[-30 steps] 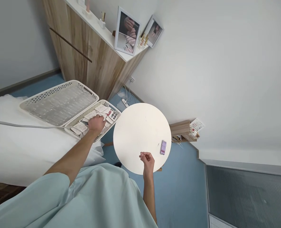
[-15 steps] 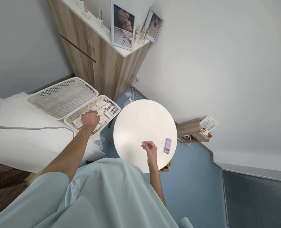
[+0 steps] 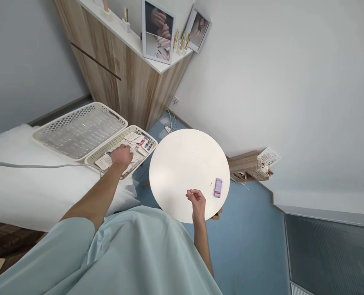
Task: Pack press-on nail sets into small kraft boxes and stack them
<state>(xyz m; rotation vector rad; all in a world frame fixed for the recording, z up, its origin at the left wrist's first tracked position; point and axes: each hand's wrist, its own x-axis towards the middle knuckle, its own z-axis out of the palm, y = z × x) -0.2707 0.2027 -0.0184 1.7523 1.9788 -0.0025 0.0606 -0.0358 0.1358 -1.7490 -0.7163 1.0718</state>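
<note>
My left hand [image 3: 122, 155] reaches down into a cream plastic basket [image 3: 92, 159] filled with small white packets or cards [image 3: 103, 162]. Its fingers curl down among them, and the back of the hand covers whatever they touch. Over the round white table [image 3: 182, 164], my right hand [image 3: 197, 200] holds thumb and fingertips pinched together; anything between them is too small to make out. On the table's right side lies a small purple item [image 3: 218, 187], blurred by pixelation.
Clear plastic cases fill a second basket [image 3: 80, 129] on the white-covered surface [image 3: 40, 188] at left. A grey cable [image 3: 46, 165] crosses that cover. Behind stands a wooden cabinet [image 3: 133, 78] with picture frames [image 3: 159, 32]. A small wooden shelf unit [image 3: 246, 166] is at right.
My left hand has shifted slightly right within the basket, uncovering packets and a dark spot on its left. My right hand stays pinched over the table, a little lower in view.
</note>
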